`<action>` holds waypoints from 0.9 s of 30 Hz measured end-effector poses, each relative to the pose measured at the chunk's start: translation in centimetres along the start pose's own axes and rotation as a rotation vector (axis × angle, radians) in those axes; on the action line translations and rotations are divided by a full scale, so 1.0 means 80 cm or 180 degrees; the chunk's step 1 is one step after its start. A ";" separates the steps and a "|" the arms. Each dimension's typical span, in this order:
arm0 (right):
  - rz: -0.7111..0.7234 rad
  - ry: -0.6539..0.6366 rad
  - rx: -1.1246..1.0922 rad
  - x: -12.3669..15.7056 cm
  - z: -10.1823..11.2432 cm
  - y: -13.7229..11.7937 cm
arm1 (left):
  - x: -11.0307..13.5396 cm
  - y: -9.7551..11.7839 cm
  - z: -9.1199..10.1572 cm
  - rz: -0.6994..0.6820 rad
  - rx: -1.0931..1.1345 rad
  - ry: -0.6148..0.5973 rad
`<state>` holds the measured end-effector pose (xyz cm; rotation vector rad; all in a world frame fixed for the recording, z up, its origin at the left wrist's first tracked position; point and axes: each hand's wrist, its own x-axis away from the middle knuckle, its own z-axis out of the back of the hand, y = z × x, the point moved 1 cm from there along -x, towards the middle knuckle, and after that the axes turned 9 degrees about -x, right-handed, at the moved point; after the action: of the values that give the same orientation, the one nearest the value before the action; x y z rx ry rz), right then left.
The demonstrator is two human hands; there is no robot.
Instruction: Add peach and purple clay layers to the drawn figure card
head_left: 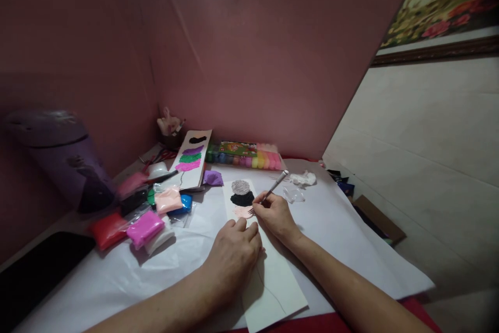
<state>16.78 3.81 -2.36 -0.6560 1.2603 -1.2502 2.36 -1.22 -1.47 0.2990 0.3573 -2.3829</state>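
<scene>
Near the centre of the frame, the right hand (pixel 275 213) has thumb and fingers clamped on a small fork (pixel 275 187), its tines at the pale pink patch (pixel 242 212) on a white card (pixel 286 291) that runs down to the lower centre. The left hand (pixel 234 250) rests on that card with fingers bent and close together; whether it pinches anything underneath, I cannot tell. To work the patch well, light, shallow dabs should serve best — pressing hard would likely tear what looks like soft clay — and the tines should keep clear of the black patch (pixel 242 198) just above, below the grey patch (pixel 240 186). The left hand's steady weight should stop the card sliding. At upper centre, a clear pack (pixel 249 160) holds rows of coloured pieces. Left of centre lie bags of what seems clay: 1 red packet (pixel 109 230), 1 magenta packet (pixel 145 229), 1 peach packet (pixel 168 200). Behind them, a dark pot (pixel 171 141) holds a pale object — too small to identify.
</scene>
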 end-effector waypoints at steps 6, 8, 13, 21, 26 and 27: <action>-0.0068 -0.0001 0.0026 -0.001 0.004 -0.002 | -0.001 0.001 0.000 0.0036 0.0007 -0.0062; -0.0112 0.0002 -0.0046 -0.003 0.005 -0.001 | -0.001 0.001 -0.001 0.0053 0.0028 -0.0103; -0.0207 -0.0017 -0.0234 -0.008 0.008 0.007 | -0.001 0.000 -0.001 0.0022 0.0037 -0.0147; -0.0209 0.0125 -0.0297 -0.011 0.012 0.011 | 0.000 0.001 0.006 0.0036 0.0093 -0.0198; -0.0106 0.0243 -0.0104 -0.012 0.012 0.008 | 0.001 0.001 0.003 0.0014 0.0105 -0.0089; -0.0084 0.0261 -0.0078 -0.012 0.012 0.009 | 0.001 0.001 0.003 0.0010 0.0103 -0.0054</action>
<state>18.01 4.63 -2.45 -0.6464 1.3401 -1.2964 2.35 -1.37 -1.31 0.2940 0.3103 -2.3887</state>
